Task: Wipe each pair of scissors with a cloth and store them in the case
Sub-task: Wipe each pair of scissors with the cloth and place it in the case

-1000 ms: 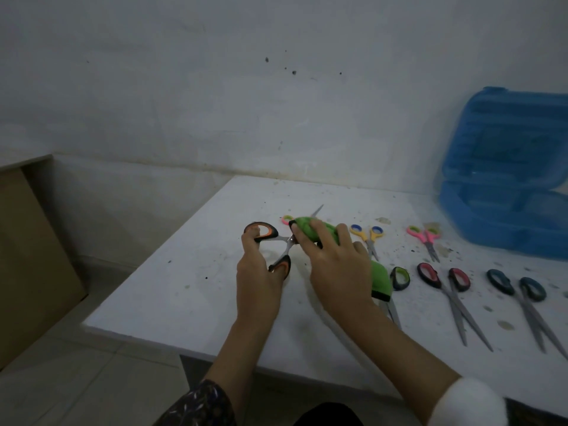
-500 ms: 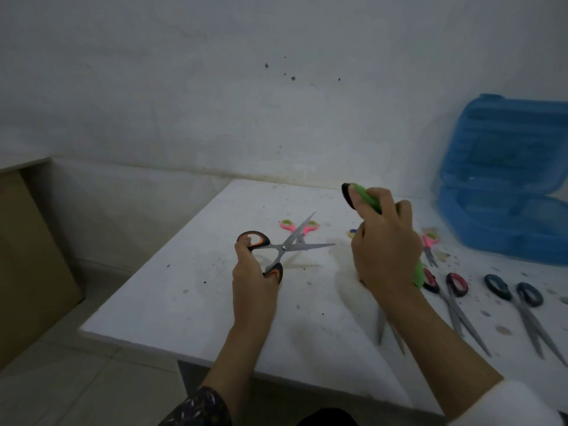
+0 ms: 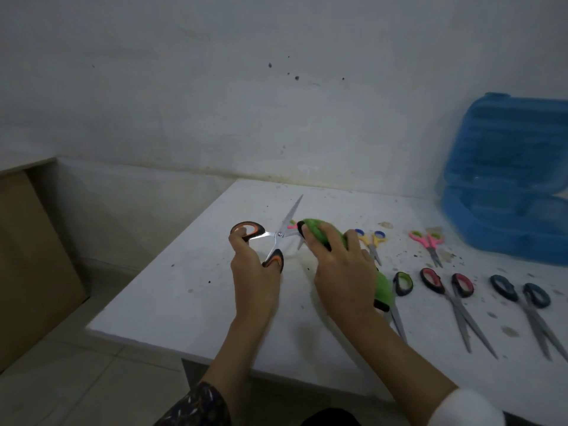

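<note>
Gripping orange scissors (image 3: 279,233) (blades apart): left hand (image 3: 253,276) | right hand (image 3: 342,267) clutches green cloth (image 3: 315,226)

left hand (image 3: 255,281) and right hand (image 3: 344,272): bare, forearms uncovered up to the sleeves. left sleeve (image 3: 196,407): dark fabric with small pale flecks, ends near the elbow. right sleeve (image 3: 467,408): plain white, thick and soft-looking, rounded cuff edge. dark garment (image 3: 330,419) at bottom edge between the arms, too dim for detail.
</note>
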